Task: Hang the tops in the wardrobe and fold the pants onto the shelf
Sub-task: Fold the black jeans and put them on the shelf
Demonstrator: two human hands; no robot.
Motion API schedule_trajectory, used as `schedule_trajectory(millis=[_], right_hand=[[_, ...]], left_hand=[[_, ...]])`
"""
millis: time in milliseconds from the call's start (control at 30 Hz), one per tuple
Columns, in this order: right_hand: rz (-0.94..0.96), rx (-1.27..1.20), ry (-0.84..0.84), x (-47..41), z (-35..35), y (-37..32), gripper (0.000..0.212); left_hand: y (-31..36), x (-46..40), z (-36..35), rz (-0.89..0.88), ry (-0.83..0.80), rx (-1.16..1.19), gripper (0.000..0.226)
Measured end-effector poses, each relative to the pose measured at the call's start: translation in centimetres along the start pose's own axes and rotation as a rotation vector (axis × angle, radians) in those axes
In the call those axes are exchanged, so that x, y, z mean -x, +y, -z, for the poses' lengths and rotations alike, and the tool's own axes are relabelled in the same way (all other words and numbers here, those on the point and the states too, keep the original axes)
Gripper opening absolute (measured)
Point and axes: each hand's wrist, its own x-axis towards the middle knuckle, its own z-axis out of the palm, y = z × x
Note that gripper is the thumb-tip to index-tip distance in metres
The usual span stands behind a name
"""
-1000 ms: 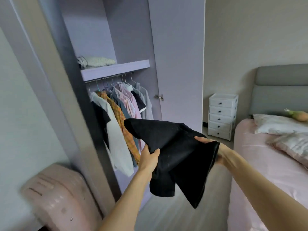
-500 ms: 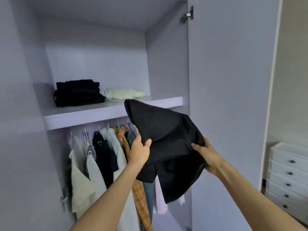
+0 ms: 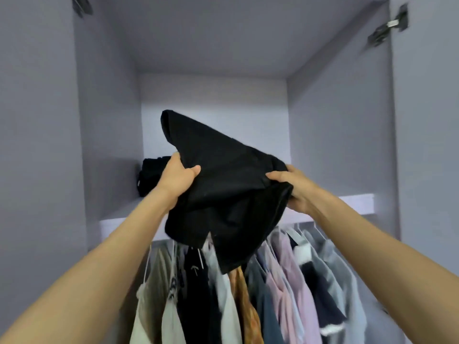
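Flanking black pants [image 3: 223,194]: folded stack [image 3: 151,175], hanging tops [image 3: 285,281].

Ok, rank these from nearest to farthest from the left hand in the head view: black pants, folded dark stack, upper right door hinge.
1. black pants, gripped by the left hand.
2. folded dark stack, on the shelf just behind it.
3. upper right door hinge, far up right.
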Motion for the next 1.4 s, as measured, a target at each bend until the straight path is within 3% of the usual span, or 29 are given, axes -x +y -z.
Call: schedule_trajectory(millis=[133, 200, 233, 300, 367, 433, 500, 567, 633, 733, 833, 900, 967, 1033, 1100, 1167, 1267, 1333, 1400], right_hand=[[-0.114, 0.054, -0.18, -7.2, -5.6, 0.9, 0.014], [-0.195, 0.06, -0.261, -9.9, -8.4, 2.7, 0.011], [-0.219, 0.14, -0.274, -10.7, -9.6, 3.8, 0.007], [-0.156, 0.503, -0.274, -12.6, -10.8, 6.1, 0.028], [0.009, 0.857, -0.24, -14.1, -10.4, 7.3, 0.053], [0.214, 1.052, -0.207, -15.1, -9.3, 7.5, 0.071], [0.555, 1.037, -0.315, -14.8, -8.2, 7.7, 0.064], [0.816, 1.017, -0.523, -13.8, -6.9, 8.5, 0.059], [1.006, 1.225, -0.678, -12.7, -5.1, 10.4, 0.069], [1.139, 1.6, -0.734, -11.7, -3.8, 12.5, 0.099], [1.226, 1.741, -0.683, -11.4, -4.6, 12.9, 0.111], [1.238, 1.687, -0.627, -11.0, -5.4, 12.3, 0.093], [1.144, 1.389, -0.546, -10.9, -6.0, 11.2, 0.067], [0.937, 1.01, -0.36, -11.6, -7.2, 9.9, 0.016], [0.605, 0.874, -0.252, -14.1, -9.2, 8.2, 0.032], [0.374, 0.796, -0.269, -16.8, -10.8, 7.1, 0.034], [0.309, 0.807, -0.223, -18.6, -12.4, 6.2, 0.018], [0.477, 0.976, -0.113, -18.4, -13.2, 6.4, 0.023], [0.745, 1.214, 0.009, -18.0, -13.8, 6.9, 0.042]], left_hand=[[-2.3, -7.3, 5.2, 0.063, 0.149, -0.344, 0.041], [-4.0, -9.4, 7.0, 0.134, 0.206, -0.715, 0.052], [-5.0, -9.9, 7.4, 0.177, 0.196, -0.877, 0.058], [-7.7, -10.1, 7.5, 0.255, 0.128, -0.962, 0.064], [-9.8, -9.3, 7.6, 0.268, 0.088, -0.885, 0.06], [-10.7, -7.8, 8.4, 0.136, 0.122, -0.871, 0.054], [-10.7, -6.0, 9.3, -0.049, 0.131, -0.919, 0.046], [-10.6, -3.6, 9.8, -0.177, 0.053, -0.937, 0.046], [-10.8, -1.0, 9.4, -0.174, -0.035, -0.969, 0.063], [-11.2, 1.0, 9.0, -0.124, -0.147, -1.111, 0.094], [-10.9, 1.3, 8.6, -0.01, -0.243, -1.217, 0.106], [-9.9, 1.5, 8.4, 0.063, -0.282, -1.139, 0.105], [-9.0, 2.2, 8.4, 0.035, -0.222, -0.94, 0.097], [-8.7, 2.9, 8.2, -0.132, 0.002, -0.77, 0.081], [-8.8, 3.5, 7.6, -0.382, 0.32, -0.749, 0.057], [-8.8, 3.6, 6.6, -0.572, 0.49, -0.874, 0.032], [-9.6, 2.4, 5.6, -0.717, 0.22, -1.239, 0.027], [-10.5, 1.0, 5.7, -0.675, 0.07, -1.386, 0.038], [-11.1, -0.5, 6.1, -0.467, 0.043, -1.416, 0.046]])
